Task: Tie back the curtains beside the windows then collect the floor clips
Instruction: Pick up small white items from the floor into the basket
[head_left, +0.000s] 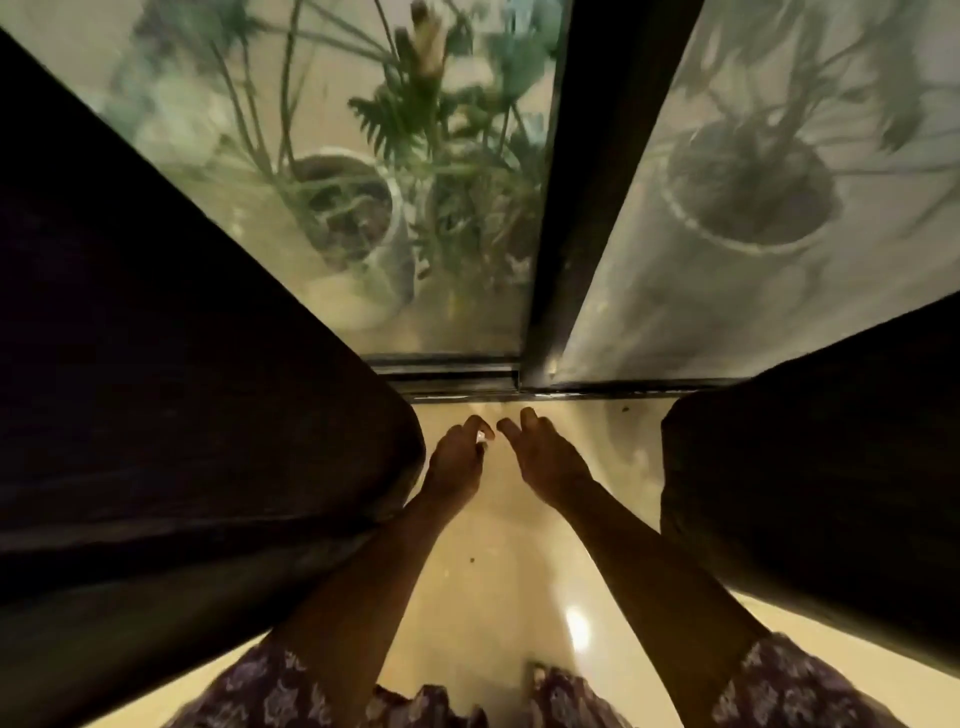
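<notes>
Looking straight down at cream floor by the sliding-window track. Left hand reaching low near the track, fingers curled, pinching a small pale item at the fingertips; possibly a clip, too blurred to confirm. Right hand hovering just beside it, fingers loosely bent, gripping nothing. Dark curtains hanging on both sides: left curtain brushing the left wrist, right curtain apart from the right arm. Potted plants showing behind the glass. Patterned sleeves at frame bottom.
</notes>
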